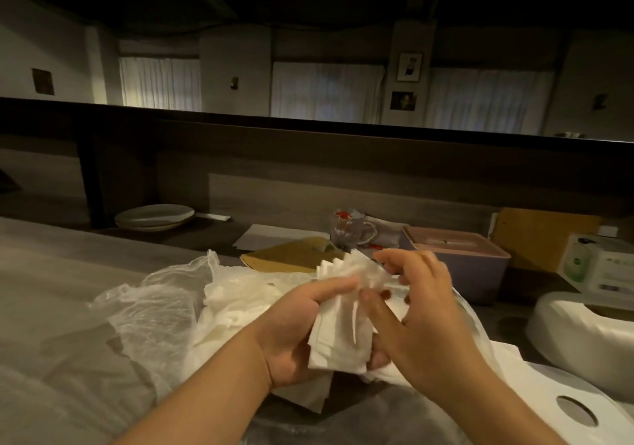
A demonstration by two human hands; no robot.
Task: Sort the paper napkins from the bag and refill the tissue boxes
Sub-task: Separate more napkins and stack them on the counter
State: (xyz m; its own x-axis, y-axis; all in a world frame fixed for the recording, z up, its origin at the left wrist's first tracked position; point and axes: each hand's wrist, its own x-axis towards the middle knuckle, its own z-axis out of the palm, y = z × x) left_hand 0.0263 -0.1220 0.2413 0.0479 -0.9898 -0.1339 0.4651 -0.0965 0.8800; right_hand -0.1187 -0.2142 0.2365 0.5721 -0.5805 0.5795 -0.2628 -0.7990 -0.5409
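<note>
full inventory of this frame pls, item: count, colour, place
napkins: one stack, white, in left hand
loose napkins: pile, white, in bag
bag: 1, clear, centre-left
pink box: 1, pink lid, behind hands
white box: 1, right
lid: 1, white, oval hole, bottom right
plates: stack, white, back left
mug: 1, glass, back centre
left hand: grip shut on napkins
right hand: fingering napkins

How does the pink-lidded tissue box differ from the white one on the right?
The pink-lidded box is rectangular, with a purple body; the white box is rounded and plain. The pink-lidded box sits farther back, behind the right hand; the white box is nearer, at the right edge. Both sit on the counter.
</note>
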